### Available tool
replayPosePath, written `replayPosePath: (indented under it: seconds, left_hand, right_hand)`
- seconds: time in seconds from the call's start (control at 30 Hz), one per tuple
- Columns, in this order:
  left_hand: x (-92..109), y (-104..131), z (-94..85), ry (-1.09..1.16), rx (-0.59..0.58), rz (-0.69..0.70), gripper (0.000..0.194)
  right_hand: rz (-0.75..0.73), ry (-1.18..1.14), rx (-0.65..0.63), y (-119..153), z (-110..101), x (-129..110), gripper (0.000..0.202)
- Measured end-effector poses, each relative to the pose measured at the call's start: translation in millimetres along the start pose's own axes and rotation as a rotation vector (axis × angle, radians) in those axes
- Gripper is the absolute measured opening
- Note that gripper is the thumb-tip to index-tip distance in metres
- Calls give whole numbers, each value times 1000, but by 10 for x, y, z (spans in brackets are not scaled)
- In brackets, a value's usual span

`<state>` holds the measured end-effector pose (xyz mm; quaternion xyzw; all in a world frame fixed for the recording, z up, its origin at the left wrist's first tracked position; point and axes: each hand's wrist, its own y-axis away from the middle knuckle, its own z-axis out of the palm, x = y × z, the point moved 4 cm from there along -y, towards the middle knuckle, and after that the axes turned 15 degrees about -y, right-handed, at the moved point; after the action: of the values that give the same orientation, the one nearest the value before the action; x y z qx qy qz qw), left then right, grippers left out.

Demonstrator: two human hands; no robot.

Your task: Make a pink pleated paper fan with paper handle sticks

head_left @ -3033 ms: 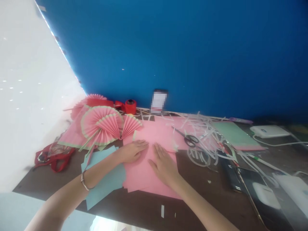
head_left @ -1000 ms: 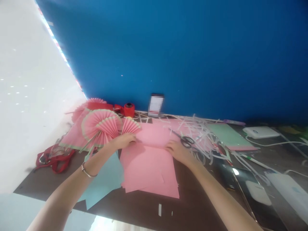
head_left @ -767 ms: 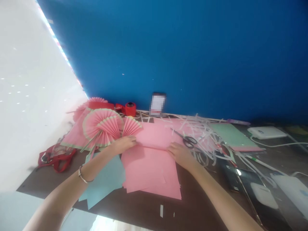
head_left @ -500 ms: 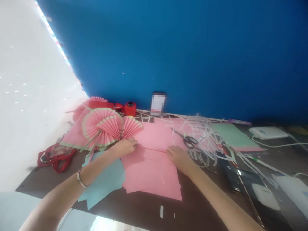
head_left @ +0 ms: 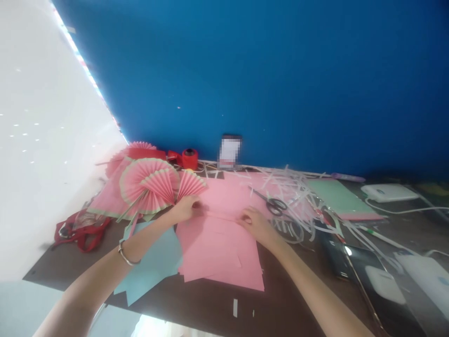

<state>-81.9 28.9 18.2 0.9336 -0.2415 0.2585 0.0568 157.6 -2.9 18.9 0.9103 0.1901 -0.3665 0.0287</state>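
Evidently both hands were at work on one strip of folded pink paper, which lay crosswise between them over the pile of pink sheets at the middle of the table. The left hand, a bracelet on its wrist, had its fingers curled in and pinched at the near-left end of the strip, just beside the pleated fans. The right hand pinched the other end, its thumb and forefinger bent toward each other in a loop. Whether the paper beyond the strip belonged to the same sheet could not be told. Under the left forearm, blue sheets lay against the pile's left side. Near the right hand lay the scissors, handles toward the person, with a tangle of white strips just to their right. Farther right came a green sheet and a white device with a cable. Behind the fans, a red roll stood by the blue wall, and a red strap lay at the table's left end. A small white scrap lay near the front edge.
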Motion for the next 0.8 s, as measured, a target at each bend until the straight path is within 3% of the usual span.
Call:
replayPosePath:
  seconds: [0.1, 0.23, 0.47, 0.6, 0.8]
  left_hand:
    - [34, 0, 22, 18, -56, 20, 12]
    - [138, 42, -34, 1, -80, 101, 8]
    - [144, 109, -19, 234, -114, -26, 11]
    - [174, 107, -6, 276, -89, -83, 13]
    - [225, 112, -48, 327, -137, -56, 13]
  right_hand:
    - [79, -92, -34, -9, 17, 18, 7]
    - [-1, 7, -70, 10, -14, -65, 3]
    - [27, 48, -97, 79, -84, -289, 8]
    - [-48, 70, -122, 70, -22, -529, 24]
    - [-23, -38, -107, 19, 26, -572, 20]
